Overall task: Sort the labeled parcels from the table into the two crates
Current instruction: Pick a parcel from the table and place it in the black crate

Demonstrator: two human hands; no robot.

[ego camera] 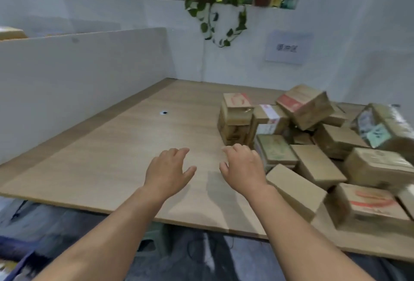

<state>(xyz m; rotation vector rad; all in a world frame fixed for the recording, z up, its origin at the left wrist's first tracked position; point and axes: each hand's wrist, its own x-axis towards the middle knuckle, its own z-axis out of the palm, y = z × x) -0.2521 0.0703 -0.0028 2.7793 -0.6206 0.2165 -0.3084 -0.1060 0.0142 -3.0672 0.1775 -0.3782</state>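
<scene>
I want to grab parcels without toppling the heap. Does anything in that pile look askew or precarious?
Yes. The parcel with a red label at the top of the pile sits tilted, propped on the boxes beneath. To its left, a narrow stack of parcels stands upright at the pile's edge. Both hands are empty.

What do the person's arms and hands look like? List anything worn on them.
Both forearms are bare right down to the bottom edge of the picture: no sleeves in view. The left hand and the right hand are bare too, with no gloves, rings, watch, bracelet or wristband visible. No markings or tape show on either arm.
</scene>
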